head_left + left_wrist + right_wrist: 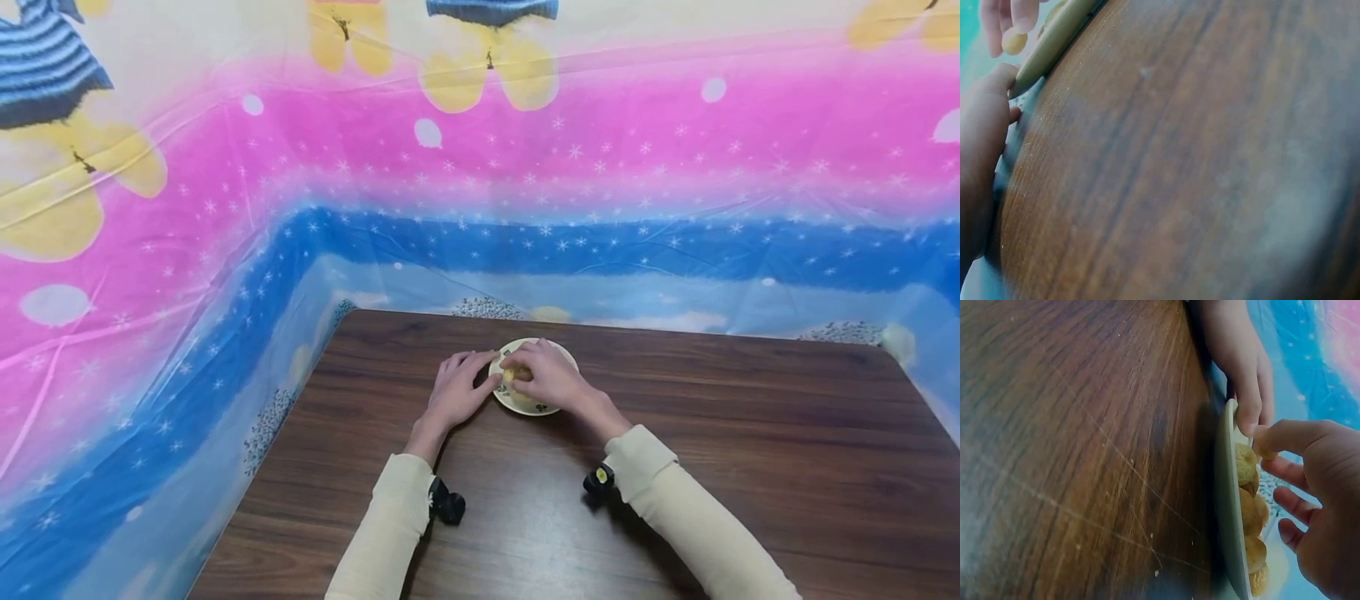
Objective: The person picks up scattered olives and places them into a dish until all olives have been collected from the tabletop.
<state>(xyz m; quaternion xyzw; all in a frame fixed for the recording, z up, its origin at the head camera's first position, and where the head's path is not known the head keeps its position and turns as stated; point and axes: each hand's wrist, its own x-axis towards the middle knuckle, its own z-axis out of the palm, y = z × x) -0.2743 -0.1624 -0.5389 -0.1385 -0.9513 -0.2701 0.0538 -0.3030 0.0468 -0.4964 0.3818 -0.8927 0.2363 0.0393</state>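
Note:
A pale round plate (pixel 553 409) with dark printed marks sits toward the table's far edge. Several small round yellow-brown biscuits (pixel 1249 512) lie on it. My left hand (pixel 455 390) holds the plate's left rim, its thumb over the edge and a finger low beside it in the left wrist view. From the right, my right hand (pixel 553 375) reaches over the plate. Thumb and forefinger pinch one small yellow biscuit (pixel 1014 42) near the left thumb, while the other fingers are spread and loosely bent.
The dark wood-grain table (pixel 720 417) extends around the plate. Behind and to the left hangs a pink and blue patterned cloth (pixel 615 158). Small black devices, one at the left cuff (pixel 447 502) and one at the right cuff (pixel 598 481), hang below the sleeves.

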